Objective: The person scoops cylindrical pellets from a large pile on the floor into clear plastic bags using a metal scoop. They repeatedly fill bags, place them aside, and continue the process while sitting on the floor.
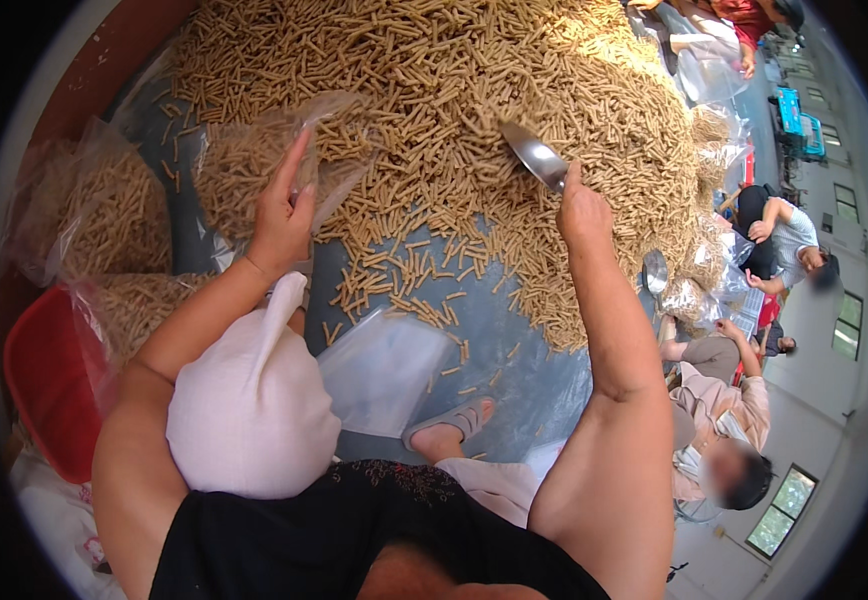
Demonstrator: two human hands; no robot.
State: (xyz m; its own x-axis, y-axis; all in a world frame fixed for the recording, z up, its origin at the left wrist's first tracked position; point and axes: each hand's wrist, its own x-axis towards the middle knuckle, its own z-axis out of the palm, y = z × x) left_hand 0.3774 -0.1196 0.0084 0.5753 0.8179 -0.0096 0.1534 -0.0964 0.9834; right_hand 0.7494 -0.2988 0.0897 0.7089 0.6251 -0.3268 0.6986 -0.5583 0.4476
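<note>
A large heap of short tan sticks (434,90) covers the far part of the grey-blue floor sheet. On the left, my left hand (286,215) is at the mouth of a clear plastic bag (239,175), fingers stretched along its film and thumb on the near side; part of the grip is hidden. The bag holds many of the sticks. My right hand (586,212) is closed round the handle of a shiny metal scoop (534,155), index finger along it. The scoop's tip meets the heap, right of the bag.
Filled clear bags (119,205) stand at far left beside a red plastic chair (49,380). A flat clear bag (384,370) lies near my sandalled foot (454,420). Several people sit along the right side, near more filled bags (704,250) and a metal bowl (655,270).
</note>
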